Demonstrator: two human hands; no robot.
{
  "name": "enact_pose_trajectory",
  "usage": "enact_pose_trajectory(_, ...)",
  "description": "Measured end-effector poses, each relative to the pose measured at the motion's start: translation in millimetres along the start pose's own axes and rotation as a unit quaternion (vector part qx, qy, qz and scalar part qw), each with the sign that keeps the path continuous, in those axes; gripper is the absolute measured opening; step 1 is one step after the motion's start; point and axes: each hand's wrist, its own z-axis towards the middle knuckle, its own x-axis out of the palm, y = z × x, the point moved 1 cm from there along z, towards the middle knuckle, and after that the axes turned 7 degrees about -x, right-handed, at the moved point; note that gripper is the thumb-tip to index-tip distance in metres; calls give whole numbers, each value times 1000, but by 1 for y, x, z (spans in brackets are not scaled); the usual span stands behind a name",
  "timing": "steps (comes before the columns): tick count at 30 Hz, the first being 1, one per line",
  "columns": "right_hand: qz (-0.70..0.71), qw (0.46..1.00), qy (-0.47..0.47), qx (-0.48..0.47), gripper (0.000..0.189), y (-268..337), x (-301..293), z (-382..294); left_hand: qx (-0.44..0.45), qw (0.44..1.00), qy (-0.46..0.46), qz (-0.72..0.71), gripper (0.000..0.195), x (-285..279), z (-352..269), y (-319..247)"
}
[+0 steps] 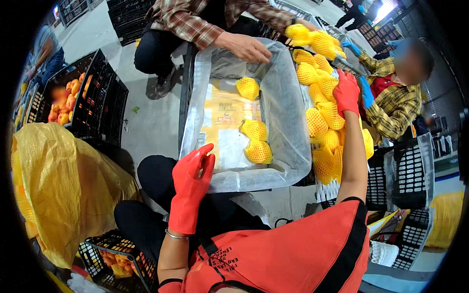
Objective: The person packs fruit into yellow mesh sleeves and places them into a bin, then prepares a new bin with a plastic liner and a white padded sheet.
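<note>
My left hand [192, 183], in a red rubber glove, is raised beside the near left corner of a plastic-lined crate [296, 157]. Its fingers are apart from the thumb and hold nothing. In the crate, two fruits in yellow foam nets [258, 151] lie near the right side, and another netted fruit [248, 88] lies farther back. My right hand [346, 91], also red-gloved, reaches onto a heap of yellow-netted fruits [317, 122] right of the crate. Its fingertips are partly hidden, so I cannot tell whether it grips one.
Across the crate, a person's bare hand [249, 47] hangs over the far rim. At the right, a co-worker in blue gloves [366, 91] is beside the heap. Black crates with peach-like fruits [67, 99] stand left, near a yellow woven sack [73, 186]. Another fruit crate [117, 256] sits below.
</note>
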Motion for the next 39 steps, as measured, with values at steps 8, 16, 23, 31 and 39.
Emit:
enact_pose_trajectory(8,368,801,329,-339,40,215,31,-40,-18,1000,-5,21,25,0,0,7)
enact_pose_trajectory(16,137,793,526,-275,44,232,158,-83,14,999,-2,43,24,-2,-1,7)
enact_pose_trajectory(23,287,812,445,-245,74,261,110,-94,13,1000,-2,21,25,-5,-4,11)
enact_pose_trajectory(31,739,583,336,34,66,281,-58,-78,59,996,-19,56,49,-4,17,-9)
enact_pose_trajectory(39,905,333,266,0,87,292,-131,-115,77,990,-114,9,46,-12,20,-5)
